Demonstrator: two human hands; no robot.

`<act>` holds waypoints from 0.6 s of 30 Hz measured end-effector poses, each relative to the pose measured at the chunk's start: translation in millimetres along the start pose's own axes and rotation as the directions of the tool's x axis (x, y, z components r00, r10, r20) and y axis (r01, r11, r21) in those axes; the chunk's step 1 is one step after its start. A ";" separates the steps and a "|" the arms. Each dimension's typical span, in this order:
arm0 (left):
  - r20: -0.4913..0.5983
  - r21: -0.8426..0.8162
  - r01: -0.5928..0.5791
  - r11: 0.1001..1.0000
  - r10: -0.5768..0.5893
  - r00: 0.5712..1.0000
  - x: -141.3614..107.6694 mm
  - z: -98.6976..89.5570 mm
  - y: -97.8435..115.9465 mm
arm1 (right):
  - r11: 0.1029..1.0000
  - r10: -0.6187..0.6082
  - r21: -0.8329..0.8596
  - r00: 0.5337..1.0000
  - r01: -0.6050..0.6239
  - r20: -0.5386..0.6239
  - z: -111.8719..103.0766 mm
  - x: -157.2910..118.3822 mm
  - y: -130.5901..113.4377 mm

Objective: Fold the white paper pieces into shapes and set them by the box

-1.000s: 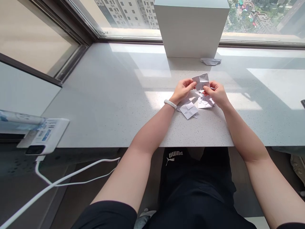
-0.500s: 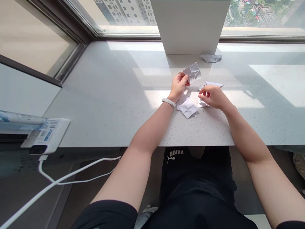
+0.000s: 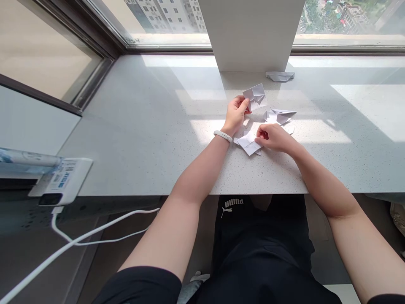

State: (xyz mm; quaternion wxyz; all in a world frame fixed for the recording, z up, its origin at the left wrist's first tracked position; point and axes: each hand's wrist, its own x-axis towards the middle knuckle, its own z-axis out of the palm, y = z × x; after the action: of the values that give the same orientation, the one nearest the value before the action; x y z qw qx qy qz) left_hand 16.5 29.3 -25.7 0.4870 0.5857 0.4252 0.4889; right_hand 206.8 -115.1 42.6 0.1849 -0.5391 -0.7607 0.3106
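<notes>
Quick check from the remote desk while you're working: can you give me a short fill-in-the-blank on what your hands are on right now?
1. The ____ hand holds a folded white paper up off the speckled counter.
2. The ____ hand rests on a flat paper square.
3. The black trousers show the brand word ____.

Missing words: left; right; PUMA.
</notes>
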 end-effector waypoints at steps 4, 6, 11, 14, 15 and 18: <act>0.017 -0.002 0.006 1.000 -0.006 1.000 0.3 -0.4 0.2 | 1.000 -0.003 -0.019 1.000 0.003 -0.019 1.2 -0.2 -1.0; 0.025 -0.004 0.001 1.000 -0.001 1.000 1.3 -0.9 -1.0 | 0.998 -0.016 -0.062 1.000 0.014 -0.024 3.8 0.4 -0.2; 0.026 -0.014 0.000 1.000 0.000 1.000 3.1 -1.8 -4.1 | 0.997 -0.026 -0.070 1.000 0.025 -0.010 7.1 1.8 2.0; 0.023 -0.036 0.005 0.999 -0.004 1.000 2.5 -2.0 -4.0 | 0.999 -0.017 -0.030 1.000 0.017 0.018 1.8 0.6 0.5; 0.023 -0.036 0.007 0.999 -0.007 1.000 2.3 -1.9 -3.8 | 1.000 -0.023 -0.016 0.999 0.023 0.023 -2.1 -0.4 0.0; 0.018 -0.033 0.014 0.999 -0.013 1.000 2.0 -1.2 -3.6 | 0.999 -0.038 0.030 0.999 0.039 -0.028 -20.0 -5.2 1.2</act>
State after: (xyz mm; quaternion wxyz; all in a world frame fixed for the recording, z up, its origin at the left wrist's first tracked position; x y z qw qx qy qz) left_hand 15.5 32.0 -28.9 0.5037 0.5789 0.4165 0.4875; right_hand 221.8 -114.2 56.9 0.2095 -0.5258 -0.7634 0.3112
